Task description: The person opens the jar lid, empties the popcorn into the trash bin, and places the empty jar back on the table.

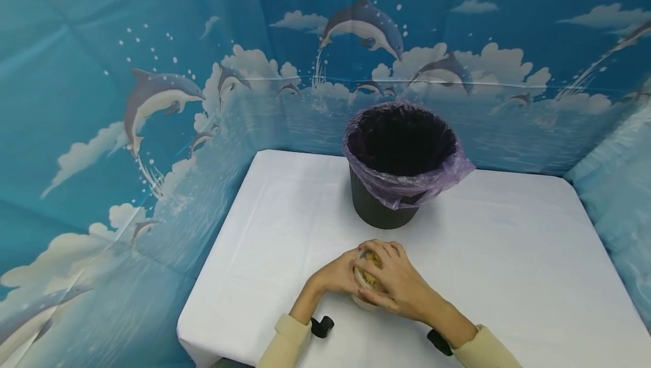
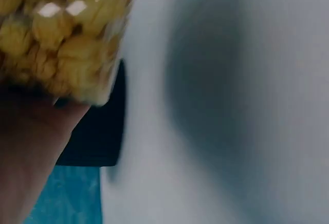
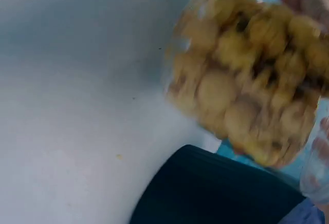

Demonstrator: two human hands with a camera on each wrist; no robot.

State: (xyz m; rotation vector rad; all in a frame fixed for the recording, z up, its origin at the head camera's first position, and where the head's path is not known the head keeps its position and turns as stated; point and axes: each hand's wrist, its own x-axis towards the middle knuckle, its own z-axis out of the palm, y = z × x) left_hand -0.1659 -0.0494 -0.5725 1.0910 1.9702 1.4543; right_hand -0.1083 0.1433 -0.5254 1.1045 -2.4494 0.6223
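Observation:
A clear plastic jar of popcorn (image 1: pixel 369 278) stands tilted between both hands over the near middle of the table, its yellow pieces showing through the wall (image 2: pixel 67 34). My left hand (image 1: pixel 338 273) grips the jar's side from the left. Over the top, my right hand (image 1: pixel 402 283) curls thumb and fingers round the rim, where a clear rounded lid (image 3: pixel 314 175) shows beside the jar in the right wrist view. Fingers cover part of the jar's mouth. Popcorn (image 3: pixel 241 80) fills the jar, blurred in the right wrist view.
Behind the hands stands a dark bin (image 1: pixel 378 204) lined with a purple bag (image 1: pixel 407 187). A white cloth covers the table (image 1: pixel 508 255); small crumbs (image 3: pixel 119 156) lie on it. Dolphin-printed blue curtains (image 1: pixel 229 130) hang behind and at the sides.

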